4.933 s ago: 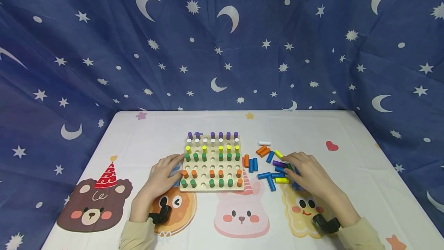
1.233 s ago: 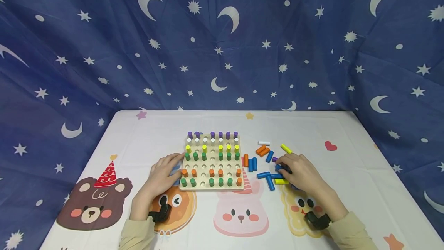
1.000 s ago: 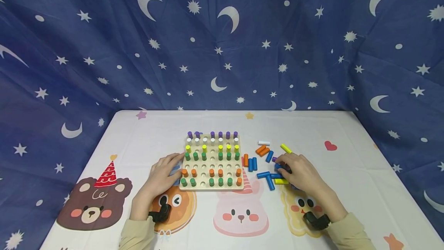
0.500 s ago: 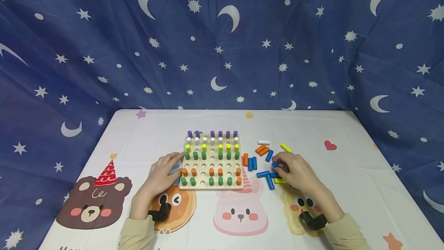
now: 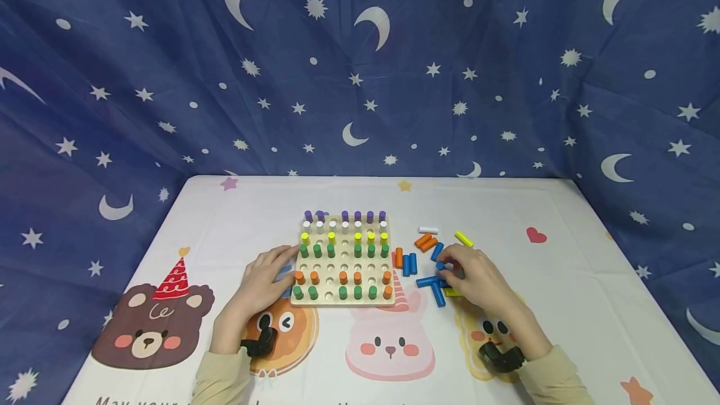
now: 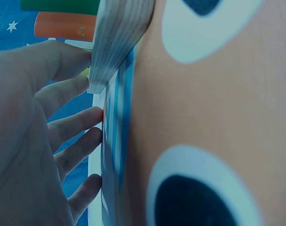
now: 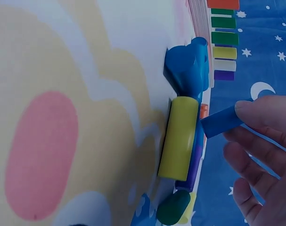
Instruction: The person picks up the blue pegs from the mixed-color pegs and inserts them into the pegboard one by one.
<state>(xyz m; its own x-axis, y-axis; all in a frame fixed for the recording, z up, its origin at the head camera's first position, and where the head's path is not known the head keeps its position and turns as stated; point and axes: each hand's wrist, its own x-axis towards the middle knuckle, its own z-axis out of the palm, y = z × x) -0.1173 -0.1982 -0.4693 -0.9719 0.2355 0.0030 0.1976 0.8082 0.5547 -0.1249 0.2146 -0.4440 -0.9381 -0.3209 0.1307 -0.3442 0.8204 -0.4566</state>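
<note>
My right hand [image 5: 480,277] pinches a blue peg [image 7: 223,121] between thumb and fingers, tilted above the loose pegs. Near it in the right wrist view lie a yellow peg [image 7: 179,136], a green peg [image 7: 173,207] and a partly covered purple peg [image 7: 194,165]. A wooden pegboard [image 5: 337,259] bears upright rows of purple, white, yellow, green and orange pegs, with some holes bare. At the board's left side is my left hand [image 5: 264,280], its thumb and index finger touching the edge while the other fingers extend loosely onto the cloth.
Right of the board lie several loose pegs: orange pegs [image 5: 399,257], blue pegs [image 5: 438,294], a white peg [image 5: 429,230] and a yellow peg [image 5: 464,239]. A printed white cloth [image 5: 506,205] covers the table. Behind it hangs a blue star-patterned curtain [image 5: 416,36].
My right hand has moved left and picked up a blue peg from the pile. The far yellow peg has shifted away to the back right since the earliest frame. My left hand stays put.
</note>
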